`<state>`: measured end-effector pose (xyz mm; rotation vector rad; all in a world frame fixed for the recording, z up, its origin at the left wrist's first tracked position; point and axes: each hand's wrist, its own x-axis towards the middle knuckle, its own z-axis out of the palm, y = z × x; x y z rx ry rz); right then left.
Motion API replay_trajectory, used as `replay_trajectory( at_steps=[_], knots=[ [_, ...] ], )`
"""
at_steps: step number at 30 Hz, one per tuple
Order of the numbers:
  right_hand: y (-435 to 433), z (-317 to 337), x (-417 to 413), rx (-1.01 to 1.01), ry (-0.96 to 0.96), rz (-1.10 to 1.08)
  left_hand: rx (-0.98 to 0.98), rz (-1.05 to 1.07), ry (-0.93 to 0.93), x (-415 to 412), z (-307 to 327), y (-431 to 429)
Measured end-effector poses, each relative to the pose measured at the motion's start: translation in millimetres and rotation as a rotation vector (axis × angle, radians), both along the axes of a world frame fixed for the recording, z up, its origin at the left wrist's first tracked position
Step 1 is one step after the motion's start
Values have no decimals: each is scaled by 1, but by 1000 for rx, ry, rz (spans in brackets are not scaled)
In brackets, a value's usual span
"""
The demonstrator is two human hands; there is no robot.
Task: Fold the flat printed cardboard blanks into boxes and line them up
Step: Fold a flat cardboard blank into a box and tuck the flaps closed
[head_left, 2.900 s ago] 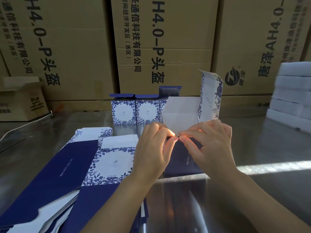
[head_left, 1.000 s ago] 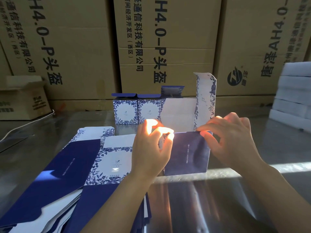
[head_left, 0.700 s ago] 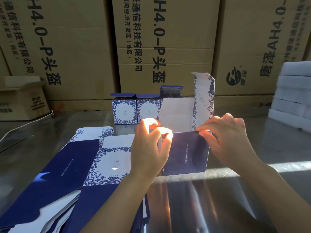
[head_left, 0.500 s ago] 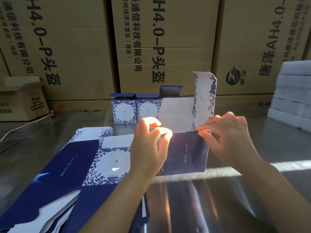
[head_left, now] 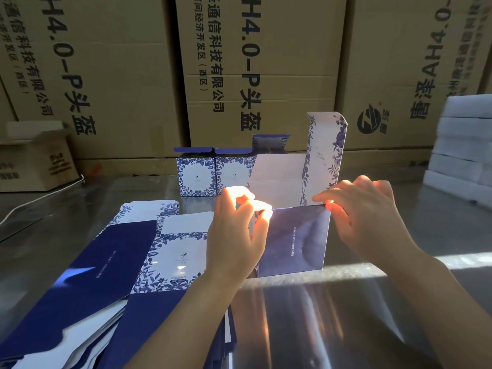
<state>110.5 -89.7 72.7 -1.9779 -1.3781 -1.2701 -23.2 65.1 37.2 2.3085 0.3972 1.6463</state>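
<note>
Surface: shiny metal table (head_left: 346,323), fills the lower half of the frame and mirrors the things above it.
Light: bright sun stripe (head_left: 458,258) across the table at the right, falls also on the fingertips of both hands.
Work piece: half-folded box (head_left: 292,243), upright on the table at frame centre, dark blue panel toward the camera, top open, white inside, one tall flowered flap up at its right rear.
Left grip: left hand (head_left: 234,235), fingers curled, pinches the upper left corner of the blue panel.
Right grip: right hand (head_left: 367,222), fingers bent, pinches the upper right corner of the same panel.
Stock: flat blanks (head_left: 111,265), loose overlapping pile at lower left, just beside the box.
Finished: folded boxes (head_left: 195,173), side by side in a row behind the half-folded box, one partly hidden.
Back of room: big brown cartons (head_left: 266,49) with black print, across the whole top of the frame.
Left edge: small carton (head_left: 34,161), flaps open; thin white cable (head_left: 40,199) on the table before it.
Right edge: white foam slabs (head_left: 463,145), piled up.
</note>
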Motion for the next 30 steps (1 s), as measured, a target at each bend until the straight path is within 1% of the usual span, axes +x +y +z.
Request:
replay_trajectory(
  at_steps=[4, 7, 12, 14, 16, 18, 20, 23, 25, 28, 30],
  knots=[
    [5, 0, -1, -51, 91, -41, -2, -9, 8, 1, -1, 1],
    [6, -2, 2, -71, 123, -99, -38, -49, 12, 1, -2, 2],
    [4, -4, 2, -63, 180, -80, -21, -149, 35, -3, -2, -4],
    [4, -5, 2, -33, 314, -23, -9, -186, 41, -4, -2, -7],
    [3, -7, 3, 18, 505, 43, -28, -206, 43, -5, -1, -8],
    [3, -7, 7, 46, 564, 72, -70, -198, 32, -6, 0, -7],
    [4, -5, 11, 92, 605, 108, -113, -195, -24, -6, 2, -5],
    [3, -5, 17, 253, 694, 183, -200, -185, -120, -4, 5, -3],
    [1, -7, 20, 355, 781, 246, -253, -194, -143, -4, 5, -1],
    [-1, -7, 23, 410, 987, 345, -317, -252, -153, -4, 6, 0],
    [2, -5, 22, 439, 1088, 436, -293, -289, -137, -6, 8, -1]
  ],
)
